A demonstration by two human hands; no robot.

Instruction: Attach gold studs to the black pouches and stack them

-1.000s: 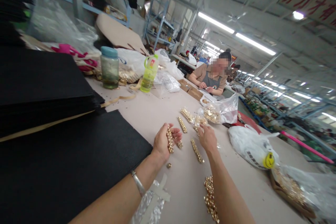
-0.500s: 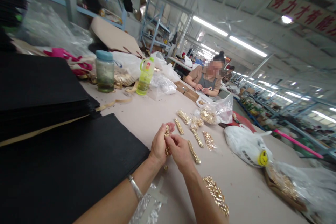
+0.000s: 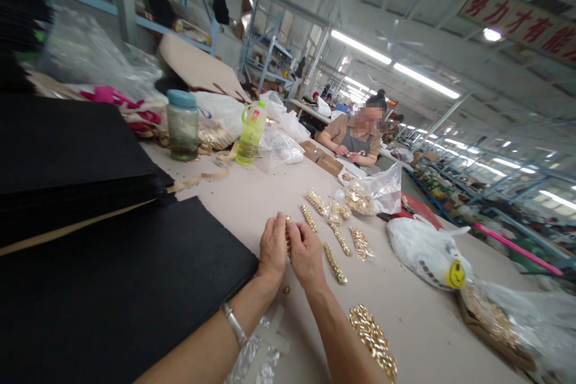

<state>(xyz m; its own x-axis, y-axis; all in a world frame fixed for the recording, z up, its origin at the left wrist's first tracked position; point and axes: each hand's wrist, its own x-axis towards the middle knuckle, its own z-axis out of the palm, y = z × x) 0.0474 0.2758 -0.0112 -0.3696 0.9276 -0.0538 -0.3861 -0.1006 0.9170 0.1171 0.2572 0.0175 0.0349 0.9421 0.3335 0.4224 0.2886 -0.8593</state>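
Between my two hands is a gold chain (image 3: 288, 239), mostly hidden by the fingers. My left hand (image 3: 272, 247) has its fingers curled round the chain from the left. My right hand (image 3: 306, 252) pinches it from the right, thumb and fingers pressed together. Just below the hands a small gold piece (image 3: 287, 290) lies on the table. To the right lie a gold chain bundle (image 3: 335, 263), a shorter one (image 3: 309, 217), and a bagged bundle (image 3: 360, 243). A larger pile of gold chain (image 3: 372, 336) is beside my right forearm.
Black sheets (image 3: 112, 288) are stacked at the left. Behind them stand a blue-lidded jar (image 3: 182, 126) and a green bottle (image 3: 250, 133). White plastic bag (image 3: 423, 252) and boxed gold pieces (image 3: 492, 324) lie right. A person (image 3: 355, 138) sits across the table.
Both hands have closed further around the chain, so less of it shows. My left hand's fingers now point more upward. The whole view has shifted slightly.
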